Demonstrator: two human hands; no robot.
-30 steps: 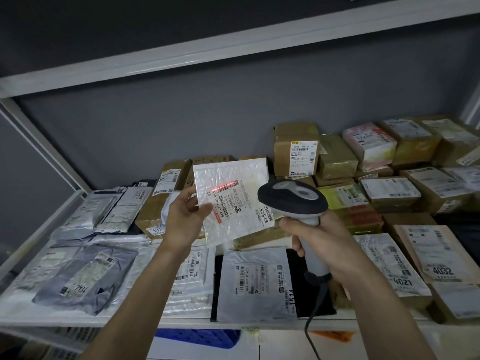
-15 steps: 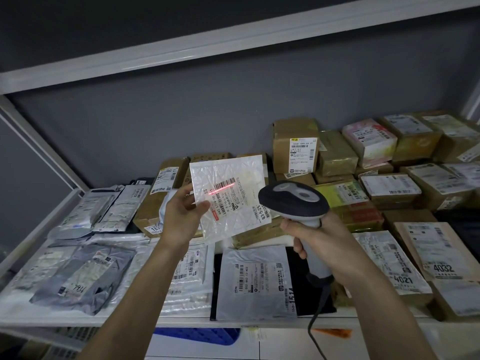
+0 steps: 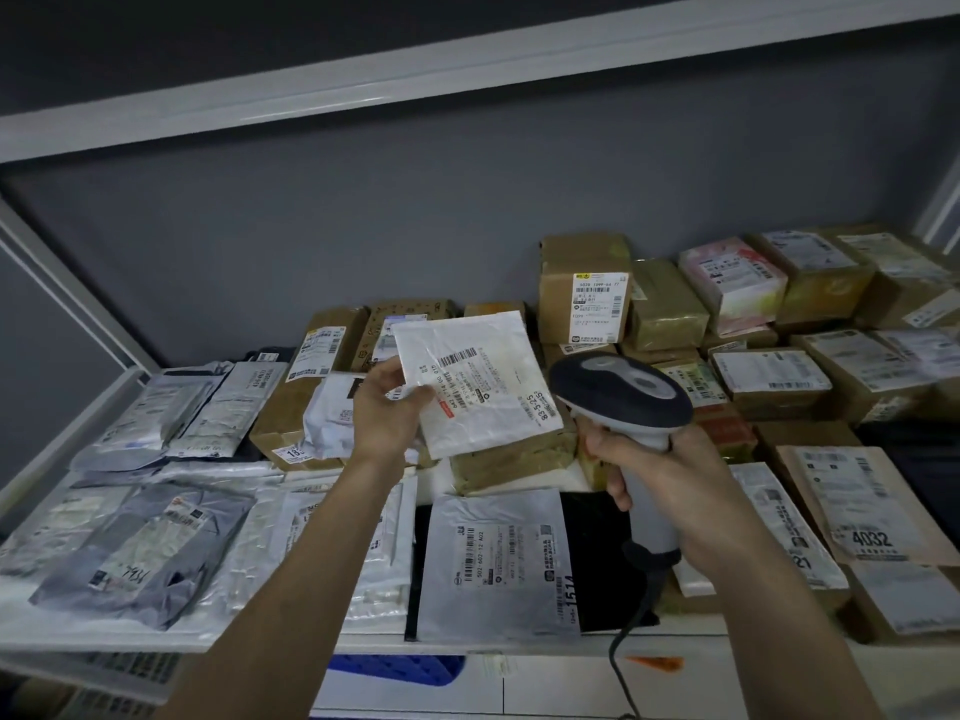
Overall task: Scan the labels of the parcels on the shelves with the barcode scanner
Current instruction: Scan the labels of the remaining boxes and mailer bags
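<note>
Up above the shelf (image 3: 156,636), the left hand (image 3: 382,413) pinched a white padded parcel (image 3: 480,381) by its left edge, tilted, label facing the camera. Just beside it, the right hand (image 3: 670,480) gripped the handle of the barcode scanner (image 3: 621,394), head toward the parcel. Below lay a grey mailer marked 1514 (image 3: 498,563).

2 bare arms, no sleeves showing. Left hand (image 3: 387,407) and right hand (image 3: 670,475) bare too, no gloves, no rings, no watch on either wrist. Short, plain fingernails.
</note>
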